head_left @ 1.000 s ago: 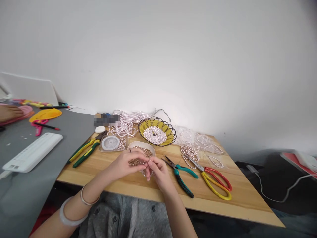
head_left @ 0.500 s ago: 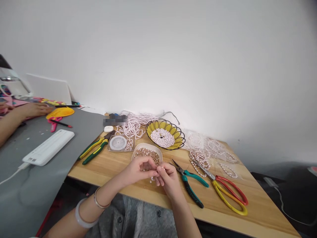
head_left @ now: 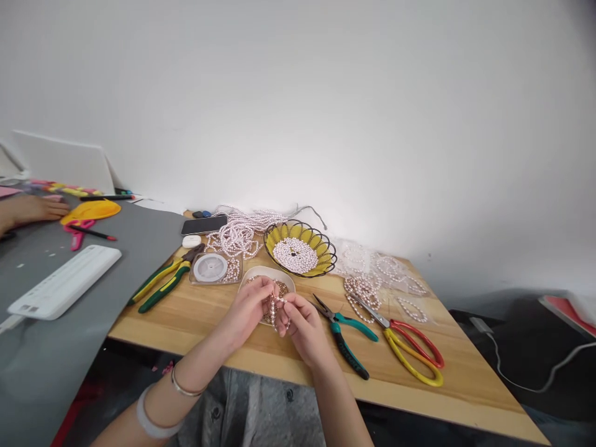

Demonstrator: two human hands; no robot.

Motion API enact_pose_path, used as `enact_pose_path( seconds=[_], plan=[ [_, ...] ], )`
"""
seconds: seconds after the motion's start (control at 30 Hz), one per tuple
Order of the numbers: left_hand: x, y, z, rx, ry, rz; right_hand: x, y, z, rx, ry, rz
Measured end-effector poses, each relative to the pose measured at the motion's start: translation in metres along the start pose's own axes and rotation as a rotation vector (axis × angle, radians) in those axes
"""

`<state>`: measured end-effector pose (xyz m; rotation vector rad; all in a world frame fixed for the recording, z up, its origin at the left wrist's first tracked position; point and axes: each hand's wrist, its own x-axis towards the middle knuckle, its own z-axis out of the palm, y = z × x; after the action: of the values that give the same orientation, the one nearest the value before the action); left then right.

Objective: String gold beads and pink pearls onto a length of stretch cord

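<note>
Between my fingers hangs a short string of pearly pink beads [head_left: 274,308]. My left hand [head_left: 250,308] pinches one part of it, and my right hand [head_left: 300,320] pinches another part close by. Both hands are over the near edge of a small pale dish [head_left: 254,272] holding gold and pink beads, which they partly hide. Just right of my right hand lie teal-handled long-nose pliers [head_left: 343,335]. Behind the dish stands a yellow basket with a black wire rim [head_left: 329,248], holding loose pale beads.
Scissors with red and yellow handles [head_left: 410,347] lie at right, near bead strands [head_left: 365,292] and bagged bracelets. Left are green-yellow pliers [head_left: 162,279], a clear box with a spool [head_left: 210,268] and a phone [head_left: 203,225]. A co-worker's hand [head_left: 40,208] rests on the grey table beside a white power bank [head_left: 65,282].
The fingertips have moved slightly apart, and the bead string now shows between both hands. The whole view has shifted, so the table things appear further left. The co-worker's arm shows less.
</note>
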<state>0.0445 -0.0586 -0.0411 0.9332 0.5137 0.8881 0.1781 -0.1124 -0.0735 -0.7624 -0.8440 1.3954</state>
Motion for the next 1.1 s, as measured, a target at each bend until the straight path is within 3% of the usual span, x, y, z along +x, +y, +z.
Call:
enact_pose_path(
  seconds=[0.13, 0.23, 0.37, 0.57, 0.77, 1.1],
  plan=[
    [0.001, 0.0, -0.002, 0.083, 0.045, 0.032, 0.001, 0.001, 0.0, -0.032, -0.027, -0.016],
    [-0.002, 0.001, -0.003, 0.333, 0.086, 0.11, 0.001, 0.004, 0.0, -0.077, -0.054, -0.049],
    [-0.006, 0.002, -0.004, 0.567, -0.011, 0.185, 0.001, 0.007, 0.001, -0.138, -0.077, -0.072],
    [-0.008, 0.011, -0.003, 0.44, -0.146, 0.057, 0.001, 0.005, 0.002, -0.182, -0.044, -0.117],
    [-0.008, 0.024, 0.0, 0.471, -0.11, 0.079, -0.001, 0.002, -0.001, -0.209, 0.014, -0.16],
    [-0.009, 0.028, 0.0, 0.617, -0.161, 0.056, -0.002, -0.002, 0.001, -0.249, 0.039, -0.171]
  ],
)
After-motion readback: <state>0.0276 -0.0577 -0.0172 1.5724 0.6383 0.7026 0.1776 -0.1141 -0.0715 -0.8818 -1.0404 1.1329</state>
